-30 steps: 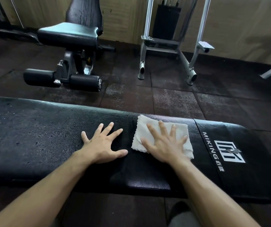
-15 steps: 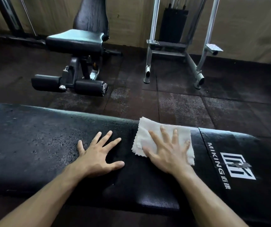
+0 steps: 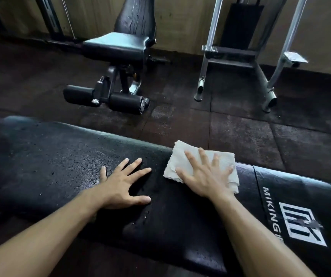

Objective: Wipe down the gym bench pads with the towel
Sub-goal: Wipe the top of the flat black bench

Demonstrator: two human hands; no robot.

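Right now I have both hands flat on the bench pad (image 3: 46, 156). My right hand (image 3: 206, 176) lies spread with straight fingers on the white towel (image 3: 182, 156), pressing it to the pad near its far edge, just left of the seam before the logo (image 3: 302, 224) section. My left hand (image 3: 120, 186) rests beside it on bare pad, fingers splayed, holding nothing, close to the towel but not touching it. Across the dark floor I see another bench (image 3: 118, 45) and a grey frame (image 3: 238, 56) by the wall.
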